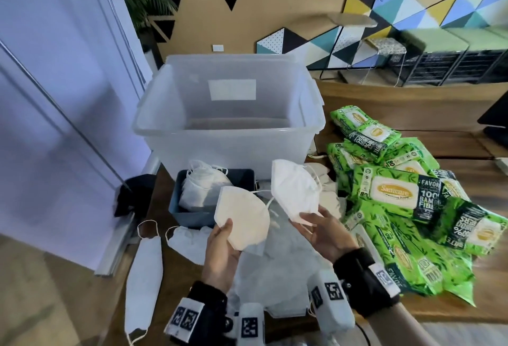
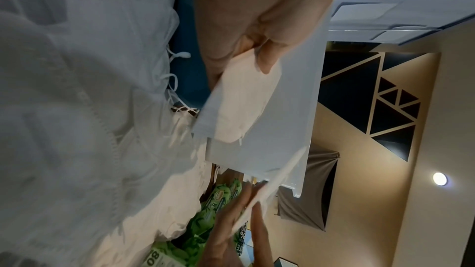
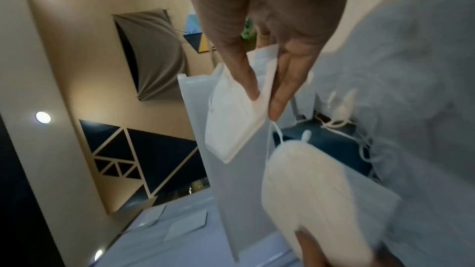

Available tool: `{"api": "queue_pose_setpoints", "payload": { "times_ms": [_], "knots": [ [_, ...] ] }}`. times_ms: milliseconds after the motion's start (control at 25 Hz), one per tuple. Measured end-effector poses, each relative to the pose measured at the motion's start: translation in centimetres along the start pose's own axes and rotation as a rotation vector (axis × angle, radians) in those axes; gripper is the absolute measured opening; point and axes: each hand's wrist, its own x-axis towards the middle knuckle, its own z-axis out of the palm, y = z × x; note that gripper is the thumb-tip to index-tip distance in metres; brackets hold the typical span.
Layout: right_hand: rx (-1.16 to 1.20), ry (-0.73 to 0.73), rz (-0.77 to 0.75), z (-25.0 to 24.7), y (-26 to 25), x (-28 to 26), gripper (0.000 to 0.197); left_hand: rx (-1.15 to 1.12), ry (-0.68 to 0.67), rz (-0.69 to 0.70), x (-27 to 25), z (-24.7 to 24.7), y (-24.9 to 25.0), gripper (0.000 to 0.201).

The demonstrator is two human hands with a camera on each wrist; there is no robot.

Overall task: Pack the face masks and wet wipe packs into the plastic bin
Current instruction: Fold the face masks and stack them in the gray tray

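Note:
My left hand [image 1: 220,238] grips a cream folded face mask [image 1: 243,219] by its lower edge, thumb on top; the left wrist view shows that mask [image 2: 241,109] under my thumb. My right hand [image 1: 316,226] pinches a white folded mask [image 1: 295,190] at its bottom corner, and the right wrist view has this mask [image 3: 233,117] between thumb and fingers. Both masks hang above the table in front of the clear plastic bin [image 1: 228,136], which looks empty. Green wet wipe packs [image 1: 401,194] lie heaped to the right.
A small blue tray [image 1: 189,216] holding more masks stands before the bin. Loose masks [image 1: 144,268] lie at the table's left edge, one overhanging. Clear plastic wrapping [image 1: 277,271] covers the table between my wrists. A white door is at left.

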Motion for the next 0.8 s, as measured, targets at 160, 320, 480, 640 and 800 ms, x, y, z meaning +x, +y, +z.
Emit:
{"api": "queue_pose_setpoints", "payload": {
  "times_ms": [160, 320, 480, 640, 800],
  "knots": [
    [-0.205, -0.019, -0.053, 2.0, 4.2, -0.9, 0.012, 0.028, -0.001, 0.005, -0.5, 0.0, 0.1, 0.028],
    [-0.558, -0.004, -0.145, 3.2, 6.4, -1.2, 0.010, 0.051, 0.027, 0.007, -0.8, -0.1, -0.3, 0.038],
    [-1.040, -0.098, -0.225, 4.4, 7.4, -1.8, 0.024, 0.057, 0.056, 0.083, -0.5, -1.1, -0.2, 0.032],
    [-1.243, -0.167, -0.291, 3.9, 5.4, -1.1, 0.027, 0.113, 0.083, 0.164, -0.2, -0.7, 0.1, 0.030],
    [-1.414, 0.214, -0.466, 1.7, -0.6, 5.3, 0.021, 0.098, 0.122, 0.164, -0.1, -2.3, 1.0, 0.022]
  ]
}}
